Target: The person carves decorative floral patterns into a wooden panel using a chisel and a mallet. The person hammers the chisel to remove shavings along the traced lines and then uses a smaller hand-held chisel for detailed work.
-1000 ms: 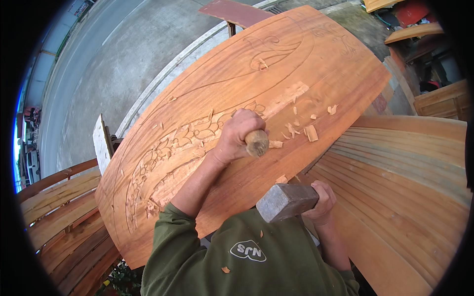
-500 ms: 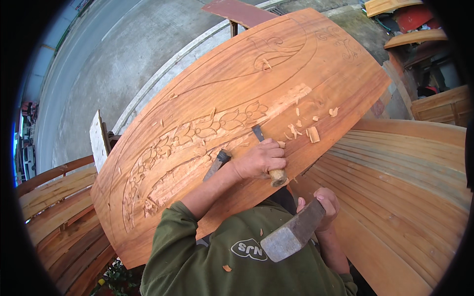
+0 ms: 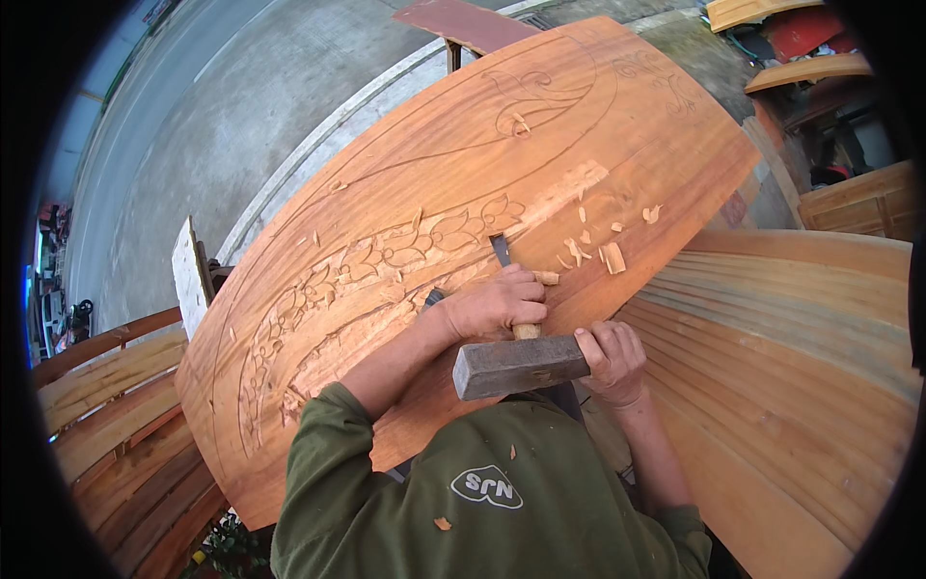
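My left hand (image 3: 497, 307) is closed around a chisel (image 3: 500, 253), its dark flat blade resting on the carved wooden panel (image 3: 444, 125). The chisel's wooden butt shows just below my fist. In my right hand (image 3: 613, 363) is a heavy block-shaped mallet (image 3: 521, 368), lying across the view right by that butt; I cannot tell whether they touch. No handle of the mallet is visible. Under my left forearm, the dark end of another tool (image 3: 433, 298) pokes out. Leaf carvings (image 3: 463, 227) run along the panel beside the blade, and pale wood chips (image 3: 612, 258) lie to its right.
Slatted curved woodwork (image 3: 791, 357) stands close on the right, and stacked wooden boards (image 3: 125, 405) on the left. A whitish board (image 3: 191, 270) sticks up at the panel's left edge. Beyond lies concrete pavement (image 3: 260, 106). More wooden pieces (image 3: 858, 203) are at the far right.
My right hand has raised the mallet up and to the left, turning it nearly level beside the chisel's butt. My left hand has shifted slightly left with the chisel, covering more of the other tool.
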Tool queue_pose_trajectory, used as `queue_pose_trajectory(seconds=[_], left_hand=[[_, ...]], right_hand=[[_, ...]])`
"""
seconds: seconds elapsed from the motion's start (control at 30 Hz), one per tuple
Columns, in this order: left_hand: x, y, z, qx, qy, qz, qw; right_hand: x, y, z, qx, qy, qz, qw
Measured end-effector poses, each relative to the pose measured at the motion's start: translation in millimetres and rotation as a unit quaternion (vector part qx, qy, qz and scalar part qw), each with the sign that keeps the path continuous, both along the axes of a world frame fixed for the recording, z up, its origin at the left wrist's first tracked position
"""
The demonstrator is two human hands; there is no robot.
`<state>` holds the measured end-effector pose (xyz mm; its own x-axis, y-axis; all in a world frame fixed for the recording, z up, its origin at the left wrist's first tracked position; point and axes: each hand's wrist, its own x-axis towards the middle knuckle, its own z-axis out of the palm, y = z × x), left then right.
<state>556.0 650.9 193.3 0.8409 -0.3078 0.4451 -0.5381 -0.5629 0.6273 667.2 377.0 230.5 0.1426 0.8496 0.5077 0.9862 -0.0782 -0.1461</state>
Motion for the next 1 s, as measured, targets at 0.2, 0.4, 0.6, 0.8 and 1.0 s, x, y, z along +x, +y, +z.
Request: queue_pose_trajectory(seconds=[0.2, 0.4, 0.6, 0.8, 1.0], left_hand=[[0.9, 13.4, 7.2, 0.024, 0.009, -0.028, 0.999], [19.1, 78.0, 54.0, -0.261, -0.076, 0.352, 0.896], [44.2, 95.3, 70.8, -0.584, -0.062, 0.340, 0.735], [90.5, 95.6, 48.9, -0.638, 0.023, 0.283, 0.716], [126.5, 102.7, 15.7, -0.640, 0.095, 0.305, 0.698]], right_hand=[[-16.7, 3.3, 6.2, 0.074, 0.047, 0.038, 0.995], [-28.5, 8.2, 13.3, 0.037, 0.079, -0.020, 0.996], [-33.7, -21.0, 1.6, 0.081, 0.169, -0.089, 0.978], [-12.3, -21.3, -0.8, 0.092, 0.227, -0.113, 0.963], [25.9, -14.4, -1.1, 0.083, 0.301, -0.100, 0.945]])
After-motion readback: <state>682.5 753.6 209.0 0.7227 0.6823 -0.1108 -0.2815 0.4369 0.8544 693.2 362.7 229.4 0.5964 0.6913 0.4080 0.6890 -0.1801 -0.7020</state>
